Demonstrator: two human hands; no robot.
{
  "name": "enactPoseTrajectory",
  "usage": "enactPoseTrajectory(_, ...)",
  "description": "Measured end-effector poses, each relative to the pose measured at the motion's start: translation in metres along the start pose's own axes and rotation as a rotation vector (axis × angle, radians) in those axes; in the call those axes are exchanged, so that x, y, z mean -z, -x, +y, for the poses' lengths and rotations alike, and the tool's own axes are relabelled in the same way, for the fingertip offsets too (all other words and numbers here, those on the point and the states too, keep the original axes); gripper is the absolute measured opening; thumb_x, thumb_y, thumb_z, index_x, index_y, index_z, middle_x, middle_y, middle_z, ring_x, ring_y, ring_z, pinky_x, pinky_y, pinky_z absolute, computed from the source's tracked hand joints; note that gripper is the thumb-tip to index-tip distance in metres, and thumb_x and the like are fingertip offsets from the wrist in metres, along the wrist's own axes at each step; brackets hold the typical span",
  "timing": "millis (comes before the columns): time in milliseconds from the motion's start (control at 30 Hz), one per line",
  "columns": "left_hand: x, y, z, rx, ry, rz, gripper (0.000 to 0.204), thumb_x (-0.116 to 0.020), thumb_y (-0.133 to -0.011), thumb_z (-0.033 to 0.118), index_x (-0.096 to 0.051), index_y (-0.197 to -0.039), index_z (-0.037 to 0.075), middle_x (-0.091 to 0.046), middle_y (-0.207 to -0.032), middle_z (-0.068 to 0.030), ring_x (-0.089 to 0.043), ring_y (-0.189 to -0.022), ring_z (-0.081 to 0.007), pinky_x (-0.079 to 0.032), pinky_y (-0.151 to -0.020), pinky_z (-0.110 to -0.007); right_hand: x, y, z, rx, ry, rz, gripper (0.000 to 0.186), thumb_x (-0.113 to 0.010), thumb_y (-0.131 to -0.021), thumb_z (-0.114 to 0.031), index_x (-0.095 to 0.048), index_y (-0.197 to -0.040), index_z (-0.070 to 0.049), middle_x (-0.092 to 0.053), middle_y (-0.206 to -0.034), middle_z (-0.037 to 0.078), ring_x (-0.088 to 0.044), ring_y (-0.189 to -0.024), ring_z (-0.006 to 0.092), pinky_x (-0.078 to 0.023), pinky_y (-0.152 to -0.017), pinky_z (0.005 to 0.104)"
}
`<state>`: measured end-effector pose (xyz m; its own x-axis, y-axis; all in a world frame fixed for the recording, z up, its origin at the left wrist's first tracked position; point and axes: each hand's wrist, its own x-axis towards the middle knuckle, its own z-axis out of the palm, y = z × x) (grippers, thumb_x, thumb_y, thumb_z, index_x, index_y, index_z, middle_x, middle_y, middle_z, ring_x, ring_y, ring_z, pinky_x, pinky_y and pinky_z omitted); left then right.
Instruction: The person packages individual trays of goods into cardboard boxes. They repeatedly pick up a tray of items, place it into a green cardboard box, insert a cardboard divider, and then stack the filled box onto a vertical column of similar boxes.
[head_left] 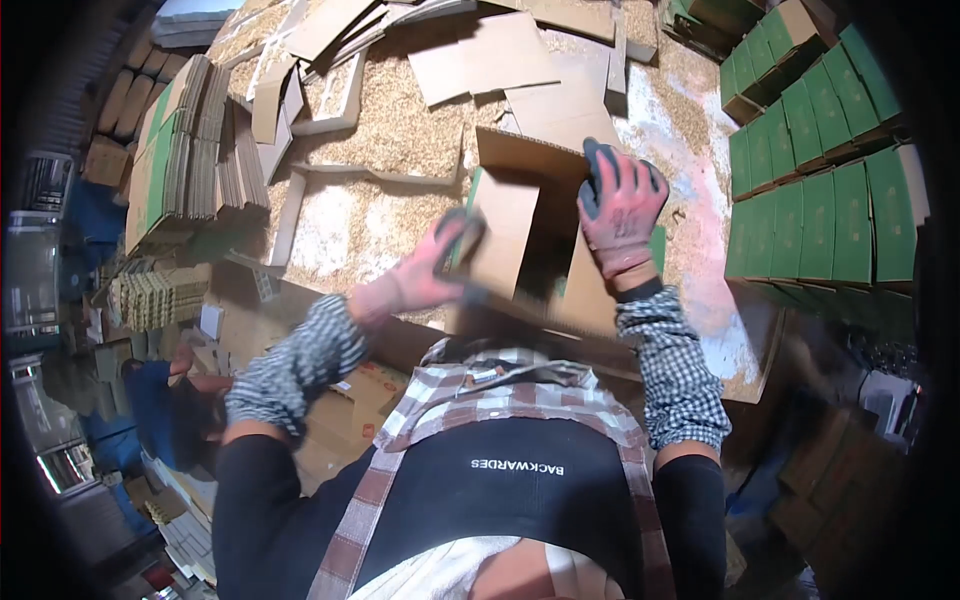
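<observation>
Half-folded brown carton (530,235) with green outside at worktop centre, rows of closed green-and-brown boxes (820,190) stacked at right, flat carton blanks (180,150) piled at left, loose brown sheets (480,50) at far edge

My hands wear knitted cloth gloves, pink left hand (432,268) and right hand (620,205) with dark rubbery fingertips, gripping a matt brown cardboard box (520,225); the bench (400,130) looks rough chipboard.
</observation>
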<state>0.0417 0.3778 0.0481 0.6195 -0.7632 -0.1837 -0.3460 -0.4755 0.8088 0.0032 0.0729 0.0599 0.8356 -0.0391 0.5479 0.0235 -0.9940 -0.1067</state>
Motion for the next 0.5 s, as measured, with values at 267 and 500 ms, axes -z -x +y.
enactPoseTrajectory(267, -0.086, -0.024, -0.119, 0.495, 1.160, 0.492, 0.047, -0.061, -0.094, 0.023, -0.047, -0.135, 0.005, -0.058, -0.117, -0.0085, -0.054, -0.115, -0.0161, -0.047, -0.095, -0.032, 0.036, 0.124, -0.018, 0.122, -0.254, -0.440, 0.114, -0.078, -0.057, -0.060, -0.033, -0.143, 0.000, -0.032, -0.149, 0.023, -0.027, -0.141, 0.0399, -0.015, -0.115, 0.0575)
enactPoseTrajectory(500, 0.008, -0.033, 0.127, -0.596, -0.084, 0.243, 0.045, -0.066, -0.067, 0.007, -0.066, -0.112, 0.012, -0.061, -0.106, -0.0126, -0.061, -0.090, -0.0312, -0.052, -0.077, -0.038, 0.056, 0.177, -0.025, -0.593, -0.951, -0.174, 0.093, -0.069, -0.079, -0.037, -0.021, -0.151, -0.002, -0.034, -0.149, 0.018, -0.035, -0.136, 0.0331, -0.029, -0.113, 0.0434)
